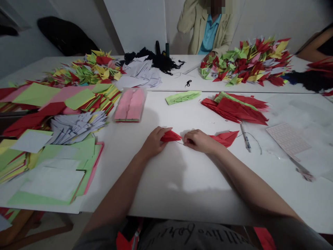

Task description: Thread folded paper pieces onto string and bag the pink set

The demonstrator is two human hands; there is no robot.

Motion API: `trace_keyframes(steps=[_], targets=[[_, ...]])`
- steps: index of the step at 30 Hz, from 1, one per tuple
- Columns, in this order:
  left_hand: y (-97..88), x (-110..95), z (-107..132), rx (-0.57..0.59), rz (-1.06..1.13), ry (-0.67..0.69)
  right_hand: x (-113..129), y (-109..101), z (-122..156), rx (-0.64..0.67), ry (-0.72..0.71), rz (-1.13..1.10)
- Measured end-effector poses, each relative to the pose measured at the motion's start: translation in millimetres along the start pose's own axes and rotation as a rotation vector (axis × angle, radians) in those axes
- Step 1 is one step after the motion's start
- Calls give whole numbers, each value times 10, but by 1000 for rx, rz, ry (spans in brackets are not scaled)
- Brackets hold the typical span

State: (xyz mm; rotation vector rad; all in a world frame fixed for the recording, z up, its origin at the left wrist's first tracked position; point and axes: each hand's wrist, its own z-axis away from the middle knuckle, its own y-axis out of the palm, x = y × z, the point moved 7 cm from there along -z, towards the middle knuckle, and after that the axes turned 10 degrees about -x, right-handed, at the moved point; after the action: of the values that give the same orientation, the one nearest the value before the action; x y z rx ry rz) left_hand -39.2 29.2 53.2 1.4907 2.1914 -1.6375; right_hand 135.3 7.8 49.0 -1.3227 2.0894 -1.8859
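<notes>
At the middle of the white tabletop (161,187), the left hand (155,142) has its fingers gripping a small, pointed piece of folded red paper (171,135). Toward three o'clock, a thin dark thread (179,142) runs from it to the right hand (199,141), whose fingertips are pinched closed on the thread; I cannot tell what else they hold. From the hands, another folded red paper (229,139) lies at three o'clock, a stack of red folded papers (236,110) at two, light-green folded paper strips (183,97) at twelve, and a flat pink paper packet (130,105) at ten.
</notes>
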Motion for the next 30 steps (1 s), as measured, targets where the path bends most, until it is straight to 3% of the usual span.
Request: trace_keyframes(steps=[9,17,25,27,30], targets=[[-45,36,-2,-1,-19,3,0,44,14,58,-2,69],[-37,70,-3,16,-13,-38,-10,-76,32,48,49,36],[-36,162,11,29,-42,-78,35,33,30,52,47,129],[-53,200,10,11,-71,-97,44,-9,39,50,45,77],[-77,259,7,-28,-116,-143,9,-127,75,41,152,-141]])
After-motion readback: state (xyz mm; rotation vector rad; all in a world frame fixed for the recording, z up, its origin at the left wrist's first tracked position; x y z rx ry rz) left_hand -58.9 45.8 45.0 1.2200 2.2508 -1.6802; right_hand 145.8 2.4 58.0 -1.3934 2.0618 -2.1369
